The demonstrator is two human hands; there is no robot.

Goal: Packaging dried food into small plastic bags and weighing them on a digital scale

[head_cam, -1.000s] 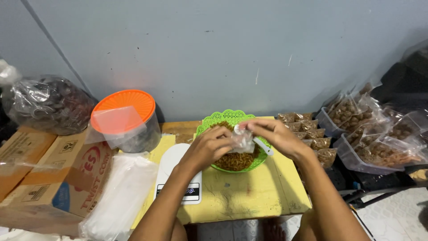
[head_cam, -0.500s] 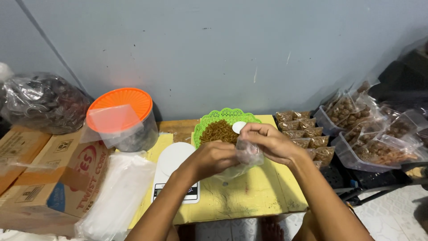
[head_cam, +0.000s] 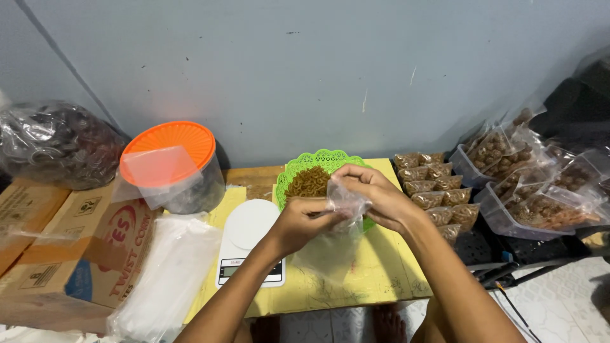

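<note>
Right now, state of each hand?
Left hand: closed, pinching the clear plastic bag at its mouth.
Right hand: closed, gripping the same bag's top edge.

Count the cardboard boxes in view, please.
2: a large printed box left of the white scale, and a plainer box at the far left edge. Others may be out of frame.

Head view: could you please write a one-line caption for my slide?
Both hands hold a clear plastic bag over a green basket beside a white scale.
</note>
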